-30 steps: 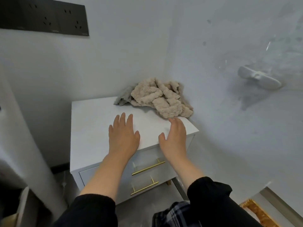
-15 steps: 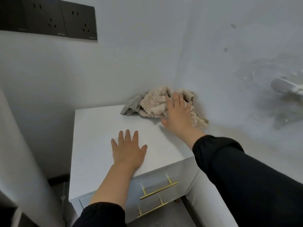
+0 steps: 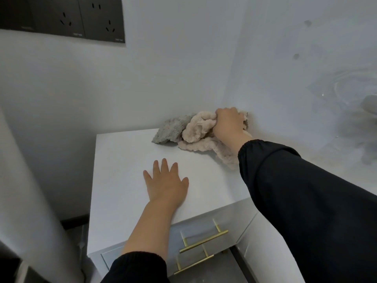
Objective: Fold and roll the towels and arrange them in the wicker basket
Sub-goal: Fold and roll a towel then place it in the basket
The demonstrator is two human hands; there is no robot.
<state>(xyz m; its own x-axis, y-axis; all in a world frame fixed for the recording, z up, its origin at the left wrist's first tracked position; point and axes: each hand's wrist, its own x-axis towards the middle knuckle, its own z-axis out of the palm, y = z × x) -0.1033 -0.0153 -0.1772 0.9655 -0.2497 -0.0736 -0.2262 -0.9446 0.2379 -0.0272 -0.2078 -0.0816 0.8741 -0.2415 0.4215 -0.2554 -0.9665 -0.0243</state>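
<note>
Nearest the camera, the black left sleeve [image 3: 138, 266] is rising from the lower edge, and the wide black right sleeve [image 3: 295, 190] is covering the cabinet's [image 3: 122, 170] right front corner. Between them the drawer fronts are showing two slim brass handles [image 3: 204, 241], with the lower drawer partly cut off. The left hand [image 3: 165, 184] is lying palm down on the smooth white cabinet top, fingers straight and slightly spread, holding nothing. Further back, the right arm is stretching to the far right corner, where the right hand [image 3: 228, 125] is clenching a bunch of the beige towel [image 3: 199, 127]; its fingertips are sinking into the cloth and cannot be seen. This towel is lying as a crumpled, nubbly heap on the top, in the corner where two walls meet, one fold trailing forward under the wrist and sleeve. Touching its left side, a grey towel [image 3: 171, 129] of similar rough pile is lying bunched by the back wall, partly hidden behind the beige one. Above, a row of dark sockets [image 3: 81, 19] is sitting on the pale wall, cut off at the top left. At the far right edge a pale shape is showing too blurred to make out.
</note>
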